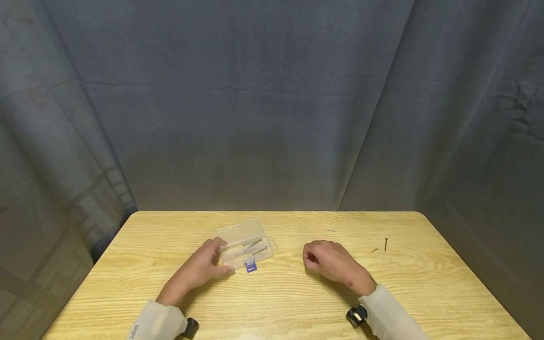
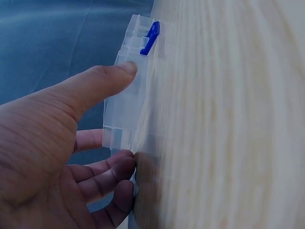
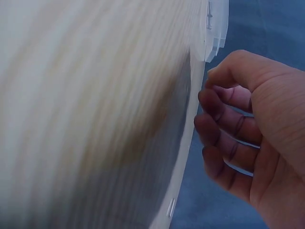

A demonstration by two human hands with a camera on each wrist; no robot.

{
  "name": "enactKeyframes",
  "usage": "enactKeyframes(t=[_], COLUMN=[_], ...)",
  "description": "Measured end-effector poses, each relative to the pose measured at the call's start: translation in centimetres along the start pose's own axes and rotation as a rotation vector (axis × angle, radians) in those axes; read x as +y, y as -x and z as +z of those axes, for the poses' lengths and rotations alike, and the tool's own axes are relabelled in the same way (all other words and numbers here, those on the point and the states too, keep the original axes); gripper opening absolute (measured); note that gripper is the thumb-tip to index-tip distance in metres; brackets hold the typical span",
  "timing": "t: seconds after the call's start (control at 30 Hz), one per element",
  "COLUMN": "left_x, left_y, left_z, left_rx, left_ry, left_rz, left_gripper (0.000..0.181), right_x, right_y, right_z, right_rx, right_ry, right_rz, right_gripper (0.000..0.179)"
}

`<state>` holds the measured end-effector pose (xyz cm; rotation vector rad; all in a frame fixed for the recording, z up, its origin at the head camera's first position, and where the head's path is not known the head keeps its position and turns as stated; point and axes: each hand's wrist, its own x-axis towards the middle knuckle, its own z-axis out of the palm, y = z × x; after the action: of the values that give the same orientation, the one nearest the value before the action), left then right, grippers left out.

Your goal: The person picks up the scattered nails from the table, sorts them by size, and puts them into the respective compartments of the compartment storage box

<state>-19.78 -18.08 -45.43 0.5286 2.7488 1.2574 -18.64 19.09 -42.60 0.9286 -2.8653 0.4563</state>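
Observation:
My left hand (image 1: 203, 265) grips the left end of a clear plastic box (image 1: 231, 254), its thumb along the near side. The hinged lid (image 1: 241, 231) lies back, open, and a blue latch (image 1: 251, 266) hangs at the front. Inside the box are several thin metal nails or screws (image 1: 254, 245). In the left wrist view the thumb presses the box wall (image 2: 125, 102). My right hand (image 1: 333, 262) hovers low over the table, right of the box, with fingers loosely curled. Nothing shows between its fingertips in the right wrist view (image 3: 214, 102).
On the light wooden table (image 1: 272, 307), a long dark screw (image 1: 386, 244) and a short nail (image 1: 374, 250) lie to the right of my right hand. Another thin nail (image 1: 330, 231) lies beyond it. Grey curtains (image 1: 255, 118) hang behind the table and along its sides.

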Motion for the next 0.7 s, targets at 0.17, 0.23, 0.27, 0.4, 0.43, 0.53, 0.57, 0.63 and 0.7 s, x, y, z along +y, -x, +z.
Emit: enactKeyframes(t=[0.17,0.23,0.27,0.4,0.43,0.53,0.57,0.63,0.7], left_x=[-0.1,-0.1,-0.1,-0.1,-0.1,-0.2,-0.2,-0.2,-0.2], left_y=[-0.1,-0.1,-0.1,-0.2,-0.2,-0.2,-0.2,-0.2,-0.2], left_z=[0.0,0.1,0.1,0.0,0.0,0.0,0.0,0.0,0.1], left_rx=[-0.010,-0.011,-0.011,-0.010,-0.011,-0.015,-0.015,-0.016,-0.014], left_ry=[-0.010,-0.014,-0.015,-0.011,-0.010,-0.009,-0.010,-0.010,-0.012], left_rz=[0.001,0.001,0.002,0.011,0.013,0.014,0.012,0.009,0.007], left_gripper=[0.054,0.054,0.054,0.053,0.053,0.053,0.053,0.053,0.053], right_x=[0.4,0.8,1.0,2.0,2.2,3.0,3.2,3.7,4.2], right_y=[1.2,1.8,2.1,3.3,3.6,4.6,4.9,5.6,6.2], right_z=[-0.7,-1.0,-1.2,-1.8,-2.0,-2.5,-2.7,-3.0,-3.3], right_rx=[0.001,0.004,0.005,0.019,0.023,0.032,0.035,0.038,0.042], right_ry=[0.005,0.004,0.004,0.012,0.014,0.021,0.023,0.023,0.021], right_rz=[0.027,0.037,0.042,0.065,0.072,0.089,0.096,0.109,0.126], right_gripper=[0.022,0.022,0.022,0.023,0.023,0.023,0.024,0.024,0.024])
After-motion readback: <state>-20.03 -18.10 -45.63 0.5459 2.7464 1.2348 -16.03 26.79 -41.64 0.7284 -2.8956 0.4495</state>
